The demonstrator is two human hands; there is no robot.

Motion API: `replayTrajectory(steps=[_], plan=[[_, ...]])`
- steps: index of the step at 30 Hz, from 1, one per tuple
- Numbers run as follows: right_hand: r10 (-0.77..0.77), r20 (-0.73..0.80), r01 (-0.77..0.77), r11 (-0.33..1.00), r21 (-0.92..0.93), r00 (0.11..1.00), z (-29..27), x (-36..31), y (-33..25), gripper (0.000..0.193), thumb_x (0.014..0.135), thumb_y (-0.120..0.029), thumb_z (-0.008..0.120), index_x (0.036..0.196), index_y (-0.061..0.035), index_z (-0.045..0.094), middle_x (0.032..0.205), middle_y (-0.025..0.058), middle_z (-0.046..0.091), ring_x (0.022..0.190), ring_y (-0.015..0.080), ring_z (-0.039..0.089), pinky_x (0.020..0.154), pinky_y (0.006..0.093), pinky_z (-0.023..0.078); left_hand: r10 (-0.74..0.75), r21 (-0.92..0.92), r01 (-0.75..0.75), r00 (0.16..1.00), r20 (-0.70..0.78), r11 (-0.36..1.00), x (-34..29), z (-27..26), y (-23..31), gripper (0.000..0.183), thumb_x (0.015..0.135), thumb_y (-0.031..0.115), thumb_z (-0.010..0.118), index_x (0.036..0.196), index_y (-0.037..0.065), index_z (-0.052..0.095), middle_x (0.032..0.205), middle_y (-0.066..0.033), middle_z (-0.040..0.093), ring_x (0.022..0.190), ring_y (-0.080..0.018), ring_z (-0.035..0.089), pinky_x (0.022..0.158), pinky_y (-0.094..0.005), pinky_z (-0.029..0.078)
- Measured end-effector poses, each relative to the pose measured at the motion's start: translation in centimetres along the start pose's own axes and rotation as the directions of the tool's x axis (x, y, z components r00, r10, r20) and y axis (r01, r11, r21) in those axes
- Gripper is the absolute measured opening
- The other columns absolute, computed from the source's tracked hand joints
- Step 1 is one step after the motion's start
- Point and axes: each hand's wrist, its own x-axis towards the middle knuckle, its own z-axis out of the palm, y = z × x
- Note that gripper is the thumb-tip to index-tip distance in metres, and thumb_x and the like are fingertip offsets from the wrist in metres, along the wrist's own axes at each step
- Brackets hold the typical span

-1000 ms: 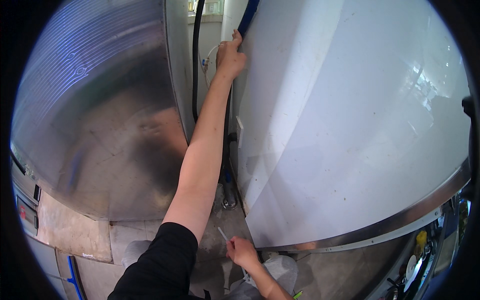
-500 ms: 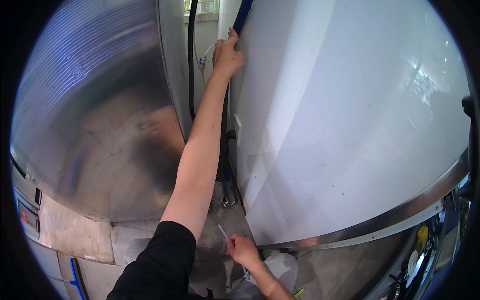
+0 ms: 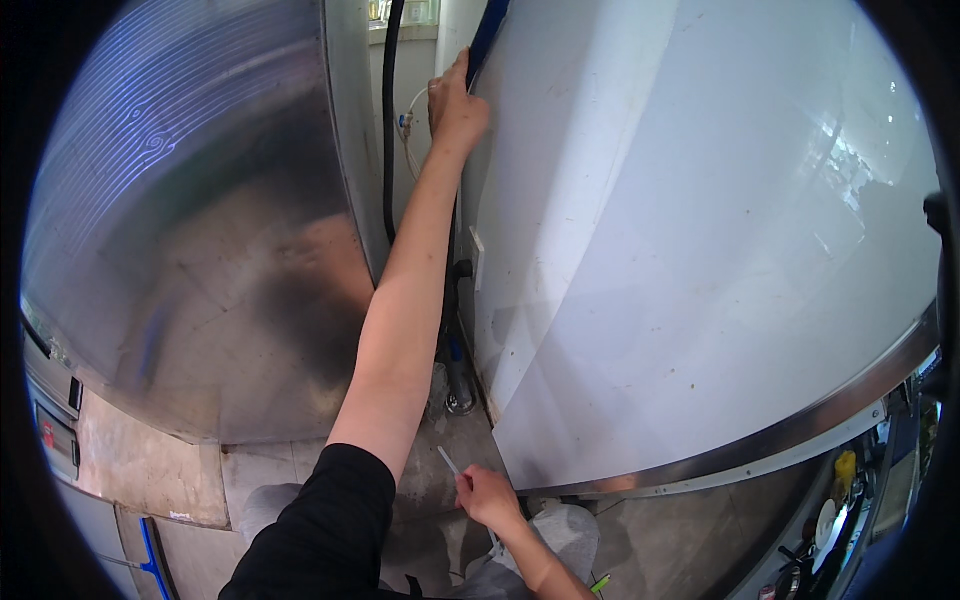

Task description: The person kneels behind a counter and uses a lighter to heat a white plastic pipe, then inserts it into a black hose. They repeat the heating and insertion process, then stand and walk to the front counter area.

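My left arm, in a black sleeve, reaches up into the gap between a shiny metal panel (image 3: 200,250) and a large white panel (image 3: 680,230). At the top of that gap my left hand (image 3: 458,112) is closed around the lower visible part of a dark blue tube (image 3: 488,38); its palm side is hidden. Low in the middle, above my grey-clad knee (image 3: 565,535), my right hand (image 3: 487,497) pinches a thin pale strip (image 3: 447,458). One end of it sticks out past the fingers, and its tail hangs below the hand.
A black hose (image 3: 388,120) runs down the gap beside a thin white line with a small blue-and-white valve (image 3: 405,121). A metal drain pipe (image 3: 460,390) meets the tiled floor. A blue squeegee (image 3: 152,555) lies lower left. A metal edge (image 3: 800,425) borders the white panel.
My left hand's fingers lie a little straighter along the blue tube. The view has shifted slightly. My right hand keeps its pinch on the pale strip, almost in the same place.
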Motion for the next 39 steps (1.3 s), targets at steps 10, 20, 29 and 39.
replayTrajectory(steps=[10,20,29,39], plan=[[-0.003,-0.014,0.003,1.000,-0.019,1.000,-0.2,-0.5,-0.2,0.031,0.103,-0.033,0.059,0.099,-0.0033,0.068,0.091,0.0237,0.074,0.092,0.0468,0.070,0.082,0.0574,0.054,0.077,-0.069,-0.079,0.997,-0.029,0.994,-0.1,-0.3,-0.3,0.075,0.080,-0.007,0.056,0.154,0.002,0.050,0.147,-0.0214,0.058,0.138,-0.0369,0.050,0.120,-0.0419,0.041],[0.048,0.004,-0.048,0.999,0.004,0.999,-0.9,-0.4,0.2,0.030,0.103,-0.033,0.058,0.100,-0.0052,0.069,0.086,0.0170,0.075,0.089,0.0402,0.073,0.080,0.0531,0.055,0.193,0.011,-0.193,0.977,-0.095,0.981,0.4,0.5,-1.3,0.071,0.082,-0.003,0.054,0.152,0.011,0.058,0.130,-0.0219,0.063,0.119,-0.0318,0.061,0.104,-0.0385,0.051],[0.035,0.021,-0.035,0.999,0.006,0.999,-1.1,0.0,-0.5,0.029,0.103,-0.030,0.059,0.100,-0.0039,0.070,0.081,0.0136,0.077,0.085,0.0360,0.075,0.080,0.0488,0.057,0.032,-0.123,-0.031,0.999,0.010,0.992,0.4,-0.5,0.1,0.076,0.082,-0.006,0.054,0.157,0.008,0.050,0.133,-0.0251,0.057,0.125,-0.0396,0.058,0.112,-0.0410,0.046],[0.079,0.022,-0.078,0.996,-0.032,0.997,-1.5,-0.9,-0.7,0.028,0.104,-0.028,0.059,0.101,-0.0011,0.069,0.080,0.0119,0.078,0.083,0.0320,0.076,0.080,0.0438,0.057,0.084,-0.041,-0.081,0.992,0.096,0.996,0.9,-0.7,-0.4,0.083,0.080,-0.002,0.057,0.161,0.003,0.040,0.131,-0.0291,0.059,0.126,-0.0424,0.059,0.112,-0.0415,0.046]])
